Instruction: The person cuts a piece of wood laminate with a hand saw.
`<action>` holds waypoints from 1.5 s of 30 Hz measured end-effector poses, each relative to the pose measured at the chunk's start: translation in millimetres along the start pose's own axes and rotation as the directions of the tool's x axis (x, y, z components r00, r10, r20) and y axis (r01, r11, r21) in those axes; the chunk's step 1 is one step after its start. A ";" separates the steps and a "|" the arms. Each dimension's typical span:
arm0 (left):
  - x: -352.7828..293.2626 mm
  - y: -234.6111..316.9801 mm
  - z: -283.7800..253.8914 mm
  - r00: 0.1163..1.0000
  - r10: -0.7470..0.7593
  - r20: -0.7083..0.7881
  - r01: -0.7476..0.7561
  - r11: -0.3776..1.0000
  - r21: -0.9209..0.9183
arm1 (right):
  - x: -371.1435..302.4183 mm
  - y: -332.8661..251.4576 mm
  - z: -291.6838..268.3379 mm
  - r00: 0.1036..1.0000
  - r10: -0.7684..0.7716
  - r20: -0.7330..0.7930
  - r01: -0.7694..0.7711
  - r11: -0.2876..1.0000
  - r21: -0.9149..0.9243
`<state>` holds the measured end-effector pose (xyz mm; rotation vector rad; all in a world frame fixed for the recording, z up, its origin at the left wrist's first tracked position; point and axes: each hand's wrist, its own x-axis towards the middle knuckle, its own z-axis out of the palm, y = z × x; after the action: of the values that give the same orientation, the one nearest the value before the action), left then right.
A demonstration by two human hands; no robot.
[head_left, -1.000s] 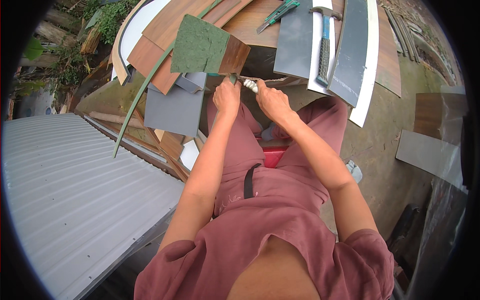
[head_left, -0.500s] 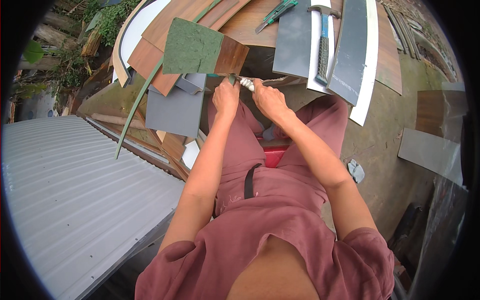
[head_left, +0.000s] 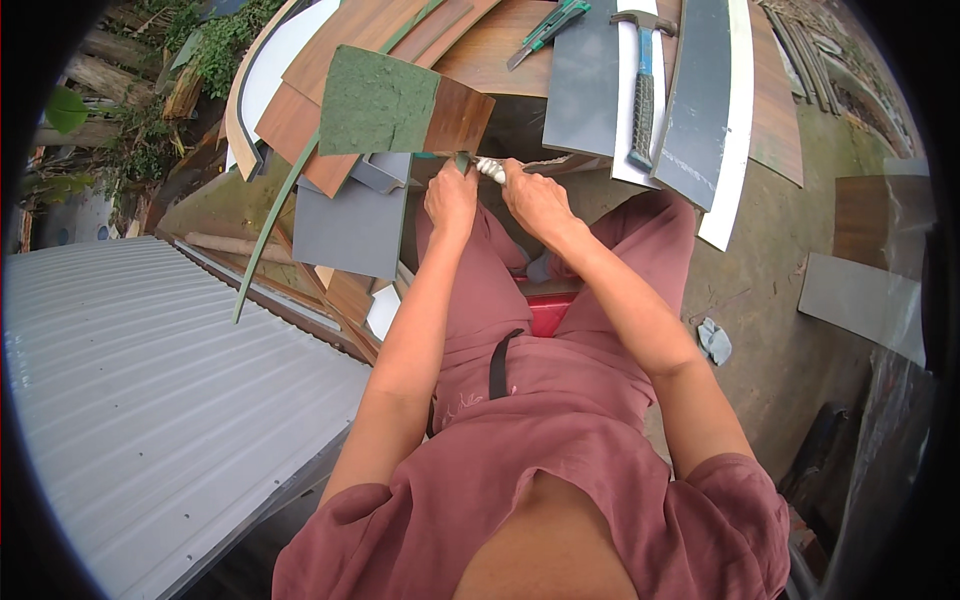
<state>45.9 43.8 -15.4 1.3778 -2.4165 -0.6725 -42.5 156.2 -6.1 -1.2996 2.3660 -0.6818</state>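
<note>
My left hand (head_left: 452,198) is closed at the lower edge of a panel piece, round a narrow grey-green end (head_left: 462,160) that shows above its fingers. The piece has a rough green face (head_left: 378,102) and a brown wood-grain face (head_left: 458,115); it stands up just beyond my hands. My right hand (head_left: 538,205) is closed round a white, wrapped-looking handle (head_left: 491,169), which points toward the left hand. What tool this handle belongs to is hidden. Both hands are close together above my lap.
A green utility knife (head_left: 548,33) and a claw hammer with a blue-and-black handle (head_left: 643,100) rest on boards ahead. Wood-grain boards (head_left: 340,60) and grey boards (head_left: 348,230) overlap about me. A long green strip (head_left: 268,235) curves at left, near corrugated metal sheeting (head_left: 180,380).
The green-faced piece has shifted slightly left and down, tilting a little. Both hands keep their grip, with the right one barely moved.
</note>
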 end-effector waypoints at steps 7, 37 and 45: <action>-0.3 1.6 -1.3 0.999 -0.042 -0.030 0.044 0.998 0.055 | -63.0 25.7 -24.6 0.998 0.033 0.052 -0.031 0.999 -0.041; -1.2 4.1 -0.9 0.997 -0.060 -0.045 0.063 0.996 0.066 | -55.9 16.6 -26.5 0.997 0.049 0.066 -0.042 0.993 -0.114; -0.7 0.4 2.2 0.998 -0.055 -0.029 0.056 0.997 0.044 | -12.9 4.8 -12.2 0.999 -0.040 0.005 0.040 0.997 -0.065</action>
<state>45.0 45.2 -17.1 1.4672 -2.3929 -0.6120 -45.5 172.4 2.1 -1.3778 2.3833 -0.6180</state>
